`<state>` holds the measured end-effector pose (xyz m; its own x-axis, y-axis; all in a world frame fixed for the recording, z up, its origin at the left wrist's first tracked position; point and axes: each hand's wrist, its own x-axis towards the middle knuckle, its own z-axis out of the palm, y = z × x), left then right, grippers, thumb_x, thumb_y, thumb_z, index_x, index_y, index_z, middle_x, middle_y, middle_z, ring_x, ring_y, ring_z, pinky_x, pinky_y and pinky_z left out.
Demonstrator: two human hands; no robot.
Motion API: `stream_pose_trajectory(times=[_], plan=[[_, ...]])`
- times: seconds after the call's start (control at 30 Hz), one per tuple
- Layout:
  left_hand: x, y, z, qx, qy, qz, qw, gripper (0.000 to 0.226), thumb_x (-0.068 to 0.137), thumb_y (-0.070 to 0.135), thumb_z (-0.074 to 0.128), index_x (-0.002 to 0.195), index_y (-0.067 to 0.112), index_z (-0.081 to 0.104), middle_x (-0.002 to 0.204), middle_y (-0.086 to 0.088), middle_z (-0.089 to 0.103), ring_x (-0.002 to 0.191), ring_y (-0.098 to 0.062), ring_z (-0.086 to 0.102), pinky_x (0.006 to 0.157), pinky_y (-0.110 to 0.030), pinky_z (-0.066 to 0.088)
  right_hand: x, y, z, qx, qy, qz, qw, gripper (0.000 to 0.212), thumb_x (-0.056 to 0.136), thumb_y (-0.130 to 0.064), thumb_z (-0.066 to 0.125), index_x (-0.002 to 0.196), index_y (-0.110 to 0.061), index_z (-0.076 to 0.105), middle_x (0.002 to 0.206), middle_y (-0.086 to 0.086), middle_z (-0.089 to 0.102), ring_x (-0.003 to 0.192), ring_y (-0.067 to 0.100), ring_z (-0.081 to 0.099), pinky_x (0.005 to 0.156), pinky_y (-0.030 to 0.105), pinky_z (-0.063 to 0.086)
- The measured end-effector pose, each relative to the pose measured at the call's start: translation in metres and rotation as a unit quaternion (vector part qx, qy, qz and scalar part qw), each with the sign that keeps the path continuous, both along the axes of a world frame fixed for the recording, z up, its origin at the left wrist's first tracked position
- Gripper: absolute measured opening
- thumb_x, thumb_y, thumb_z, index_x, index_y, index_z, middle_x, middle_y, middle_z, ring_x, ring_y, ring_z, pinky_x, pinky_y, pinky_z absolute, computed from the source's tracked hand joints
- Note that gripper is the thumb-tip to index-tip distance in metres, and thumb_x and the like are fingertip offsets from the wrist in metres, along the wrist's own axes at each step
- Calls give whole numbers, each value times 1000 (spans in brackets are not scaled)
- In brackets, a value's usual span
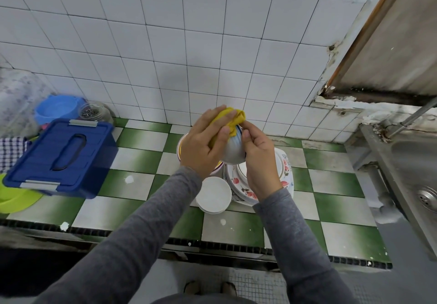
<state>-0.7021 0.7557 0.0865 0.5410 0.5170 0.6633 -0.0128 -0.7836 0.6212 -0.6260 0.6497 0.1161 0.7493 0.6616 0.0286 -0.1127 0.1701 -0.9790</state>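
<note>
Your left hand [203,144] is clutching the yellow cloth [230,118] against the white bowl [233,152]. Your right hand [260,161] is curling round that bowl, near the counter's [142,159] back edge.

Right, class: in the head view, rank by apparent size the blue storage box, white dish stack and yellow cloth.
1. blue storage box
2. white dish stack
3. yellow cloth, only narrowly smaller, since the left hand hides part of it.
</note>
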Motion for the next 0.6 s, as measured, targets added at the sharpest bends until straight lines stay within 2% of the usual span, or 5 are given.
stream_pose_trajectory(times=[0.13,0.3,0.43,0.5,0.6], plan=[[0,-1,14,-198,-14,-36,980,32,105,25,46,133,24,61,137,6,60,129,-7,52,108,-22,40,7,-3,5,25,18,10,999,31,106,-5,40,118,-19,65,114,-7,70,102,5,68,87,22,54],[1,-1,34,-430,-85,-54,897,33,107,25,40,134,26,59,130,14,63,118,3,58,93,-18,50,15,-5,16,103,95,10,990,29,106,-9,39,120,-15,64,115,-7,71,107,7,66,89,23,53],[6,-9,33,-461,-129,-11,878,32,108,31,35,127,41,58,126,27,61,120,6,54,106,-29,46,10,4,13,153,211,-18,965,31,108,-12,35,124,-16,61,132,4,62,131,25,53,114,50,40],[10,-14,29,-448,-153,6,881,32,109,31,30,129,42,52,130,26,56,122,9,51,113,-37,41,5,9,13,186,278,-16,942,29,107,-13,35,123,-19,58,131,6,60,132,31,51,111,60,38],[16,-18,13,-384,-185,14,904,36,107,33,26,140,35,41,144,16,47,135,0,43,117,-41,35,0,12,18,219,342,-19,914,29,107,-12,36,129,-18,55,124,5,62,114,25,62,93,48,57]])
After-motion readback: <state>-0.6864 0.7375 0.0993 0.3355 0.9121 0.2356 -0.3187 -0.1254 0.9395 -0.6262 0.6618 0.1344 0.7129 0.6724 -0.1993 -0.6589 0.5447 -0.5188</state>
